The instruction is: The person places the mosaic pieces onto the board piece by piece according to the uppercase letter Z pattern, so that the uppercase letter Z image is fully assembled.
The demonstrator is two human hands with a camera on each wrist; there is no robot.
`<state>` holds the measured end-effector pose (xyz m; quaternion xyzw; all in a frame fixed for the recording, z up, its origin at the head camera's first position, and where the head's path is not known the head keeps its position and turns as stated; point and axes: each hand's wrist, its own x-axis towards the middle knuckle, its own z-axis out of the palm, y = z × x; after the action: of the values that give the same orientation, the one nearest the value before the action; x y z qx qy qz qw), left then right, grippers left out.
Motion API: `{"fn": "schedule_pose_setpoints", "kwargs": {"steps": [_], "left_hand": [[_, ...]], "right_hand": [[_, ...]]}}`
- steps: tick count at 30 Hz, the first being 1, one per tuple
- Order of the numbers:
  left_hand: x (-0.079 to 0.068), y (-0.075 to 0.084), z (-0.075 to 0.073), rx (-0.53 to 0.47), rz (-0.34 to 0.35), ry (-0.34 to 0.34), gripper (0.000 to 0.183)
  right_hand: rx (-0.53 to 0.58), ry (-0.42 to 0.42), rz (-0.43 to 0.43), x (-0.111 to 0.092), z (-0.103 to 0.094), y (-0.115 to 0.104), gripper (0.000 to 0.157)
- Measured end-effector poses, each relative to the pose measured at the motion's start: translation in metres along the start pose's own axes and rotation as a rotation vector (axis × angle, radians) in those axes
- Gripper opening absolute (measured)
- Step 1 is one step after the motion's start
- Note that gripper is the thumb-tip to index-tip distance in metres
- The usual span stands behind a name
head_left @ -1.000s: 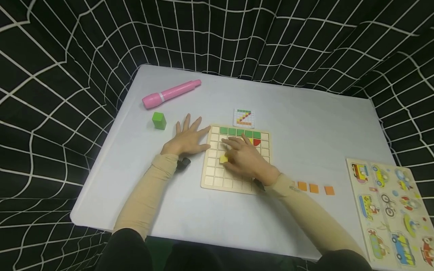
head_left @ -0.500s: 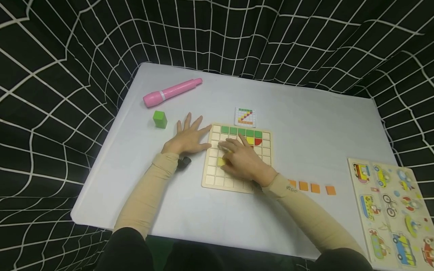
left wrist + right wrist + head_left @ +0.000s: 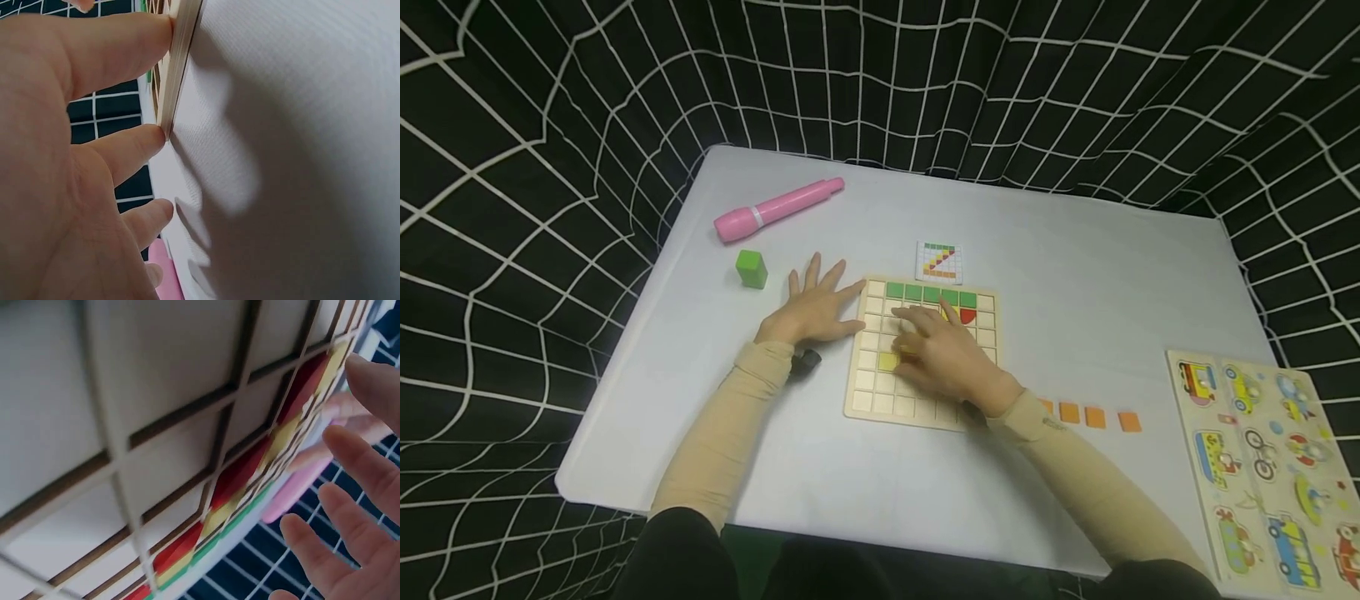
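Observation:
My left hand [image 3: 808, 315] lies with fingers spread at the left side of the wooden grid board [image 3: 872, 403]. Its thumb and index fingertip touch the board's edge [image 3: 179, 69] in the left wrist view. Over the middle of the board is my right hand [image 3: 943, 354], its fingers [image 3: 359, 456] extended and holding nothing. Just beyond its thumb, a yellow tile [image 3: 888, 362] sits in a left-hand cell. A row of green tiles [image 3: 931, 294] fills cells along the top. Red pieces [image 3: 240, 478] and yellow pieces run diagonally below, partly hidden by the right hand in the head view.
A small pattern card [image 3: 939, 262] lies behind the board. Several orange tiles [image 3: 1094, 417] are lined up to its right, near a picture puzzle board [image 3: 1232, 425]. A green block [image 3: 752, 269] and a pink flashlight-shaped object [image 3: 778, 208] are at the left.
The yellow tile at my right thumb and fingers has gone down into a cell on the left of the board, and the fingers have let go. My left hand stays put.

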<state>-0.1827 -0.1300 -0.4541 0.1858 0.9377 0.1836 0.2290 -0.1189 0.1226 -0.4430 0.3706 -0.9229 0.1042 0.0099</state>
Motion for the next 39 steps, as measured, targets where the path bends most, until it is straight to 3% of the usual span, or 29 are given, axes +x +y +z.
{"fn": "schedule_pose_setpoints", "kwargs": {"steps": [8, 15, 24, 31, 39], "left_hand": [[-0.001, 0.000, 0.003, -0.017, -0.009, 0.007, 0.077], [-0.002, 0.000, 0.004, -0.016, -0.017, 0.007, 0.077], [-0.001, 0.001, 0.000, -0.008, -0.003, 0.004, 0.078], [-0.001, 0.001, 0.000, 0.000, -0.001, 0.006, 0.078], [-0.001, 0.002, 0.000, -0.001, -0.003, 0.004, 0.078]], "right_hand": [[0.133, -0.012, 0.161, -0.024, -0.013, 0.018, 0.025], [0.152, -0.005, 0.236, -0.056, -0.021, 0.046, 0.037], [0.137, 0.007, 0.333, -0.107, -0.032, 0.074, 0.031], [0.122, 0.006, 0.370, -0.138, -0.033, 0.081, 0.035], [0.109, 0.020, 0.342, -0.150, -0.029, 0.082, 0.035]]}}
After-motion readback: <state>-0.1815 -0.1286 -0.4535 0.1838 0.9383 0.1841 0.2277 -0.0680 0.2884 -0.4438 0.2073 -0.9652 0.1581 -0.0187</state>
